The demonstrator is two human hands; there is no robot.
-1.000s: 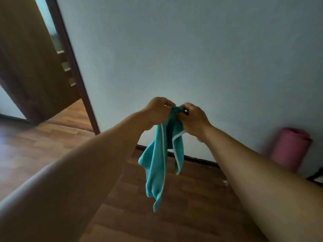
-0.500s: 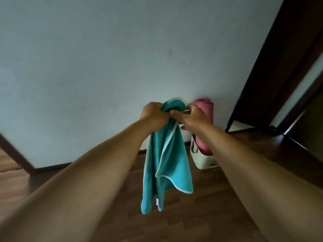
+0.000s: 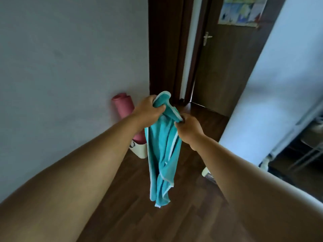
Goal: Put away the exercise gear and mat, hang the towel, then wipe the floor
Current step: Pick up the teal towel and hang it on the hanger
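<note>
A teal towel [image 3: 161, 154] with a white edge hangs in front of me above the wooden floor [image 3: 174, 224]. My left hand [image 3: 148, 109] grips its bunched top. My right hand [image 3: 188, 128] pinches the towel's edge just to the right and slightly lower. Behind the left hand, a rolled pink mat [image 3: 125, 110] stands upright in a white bin [image 3: 139, 151] against the pale wall.
A dark door frame [image 3: 166, 46] and a brown door [image 3: 225, 67] with a handle and a poster lie ahead. At the right stands a white panel [image 3: 272, 88], with metal rack legs [image 3: 307, 154] beyond it. A small pale object [image 3: 207, 173] lies on the floor.
My view has swung right, from the left doorway past the wall to the right-hand door. Both hands kept hold of the towel and have drawn slightly apart.
</note>
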